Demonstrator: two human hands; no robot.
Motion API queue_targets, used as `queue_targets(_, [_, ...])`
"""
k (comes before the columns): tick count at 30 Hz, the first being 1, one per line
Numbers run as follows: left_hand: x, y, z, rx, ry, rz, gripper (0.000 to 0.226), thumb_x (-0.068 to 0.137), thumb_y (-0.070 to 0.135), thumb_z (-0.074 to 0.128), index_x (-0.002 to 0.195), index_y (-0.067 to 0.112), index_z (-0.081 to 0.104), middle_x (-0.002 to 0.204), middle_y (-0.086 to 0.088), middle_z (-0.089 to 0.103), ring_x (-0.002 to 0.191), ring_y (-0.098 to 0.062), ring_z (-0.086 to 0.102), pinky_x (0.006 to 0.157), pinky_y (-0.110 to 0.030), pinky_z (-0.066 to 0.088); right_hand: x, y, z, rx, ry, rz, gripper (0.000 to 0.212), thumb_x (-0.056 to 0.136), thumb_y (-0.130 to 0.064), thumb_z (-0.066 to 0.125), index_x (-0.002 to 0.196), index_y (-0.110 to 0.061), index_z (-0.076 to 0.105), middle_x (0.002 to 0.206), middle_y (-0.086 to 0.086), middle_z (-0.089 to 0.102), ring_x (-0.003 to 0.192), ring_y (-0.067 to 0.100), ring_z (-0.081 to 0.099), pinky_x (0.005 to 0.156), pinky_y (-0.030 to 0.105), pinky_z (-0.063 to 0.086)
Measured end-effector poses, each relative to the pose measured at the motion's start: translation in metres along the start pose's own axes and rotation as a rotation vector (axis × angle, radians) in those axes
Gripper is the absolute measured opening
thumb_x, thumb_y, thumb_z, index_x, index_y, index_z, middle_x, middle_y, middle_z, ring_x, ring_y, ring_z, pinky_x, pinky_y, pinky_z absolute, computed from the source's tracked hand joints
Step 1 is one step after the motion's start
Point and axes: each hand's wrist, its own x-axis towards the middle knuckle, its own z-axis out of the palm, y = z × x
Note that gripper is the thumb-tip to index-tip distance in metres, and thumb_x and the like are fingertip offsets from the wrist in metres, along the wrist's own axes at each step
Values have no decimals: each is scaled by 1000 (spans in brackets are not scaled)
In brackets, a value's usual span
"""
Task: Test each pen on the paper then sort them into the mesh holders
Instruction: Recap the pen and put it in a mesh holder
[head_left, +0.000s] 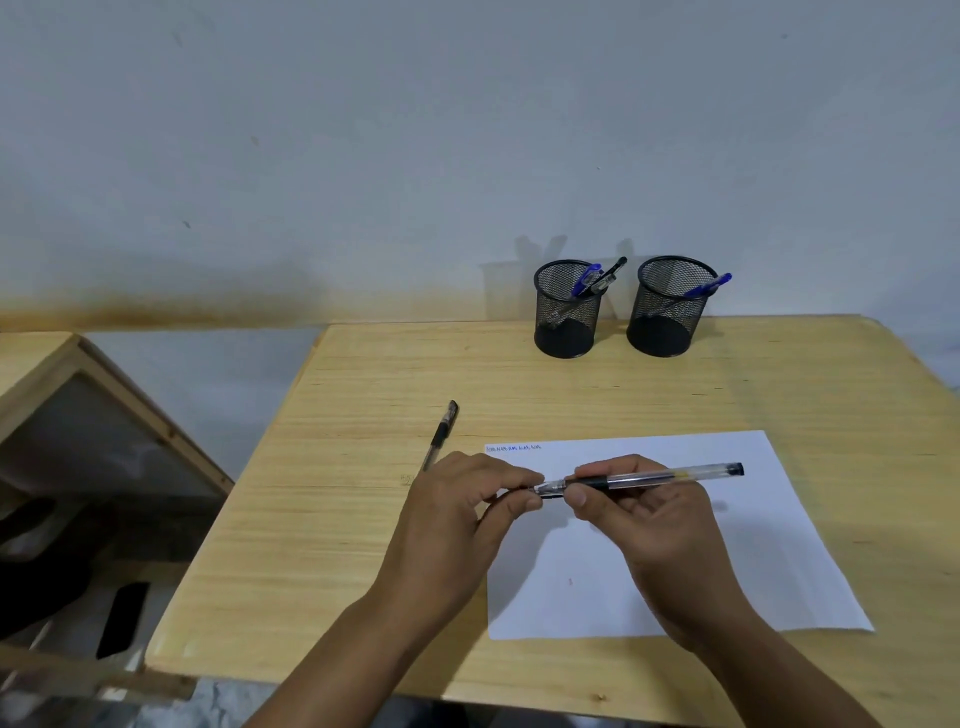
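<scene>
Clear-barrelled pen (644, 476) was held level above the paper (675, 545) — right hand (649, 525) pinched round its grip, left hand (467, 514) closed on the tip end, cap hidden or not there, couldn't tell. A second pen (441, 434) lay on the counter (363, 519) beside the sheet, mesh holders (566, 312) well behind. Risk — a tug at the tip could flick ink onto fingers or paper.
</scene>
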Motion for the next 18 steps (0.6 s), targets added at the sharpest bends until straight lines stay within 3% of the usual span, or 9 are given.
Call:
queue_targets(10, [6, 17, 16, -74, 3, -89, 14, 89, 27, 66, 99, 26, 76, 91, 19, 70, 91, -7, 63, 79, -15, 45, 7, 1, -7, 92, -16, -12, 9, 77, -12, 75, 84, -8, 71, 73, 9, 71, 70, 15, 66, 67, 19, 52])
queue_targets(15, [18, 35, 36, -244, -18, -242, 20, 87, 22, 73, 92, 42, 73, 90, 29, 70, 88, -2, 63, 75, -11, 45, 24, -7, -14, 263, 89, 81, 38, 71, -19, 76, 104, -10, 59, 83, 13, 75, 82, 26, 71, 82, 36, 56])
queue_targets(18, [28, 42, 55, -331, -13, -308, 16, 88, 24, 72, 99, 36, 75, 92, 26, 71, 89, 0, 64, 75, -11, 46, 38, -11, -23, 187, 210, 63, 27, 78, -8, 77, 96, -11, 58, 80, 12, 76, 79, 27, 72, 84, 41, 58])
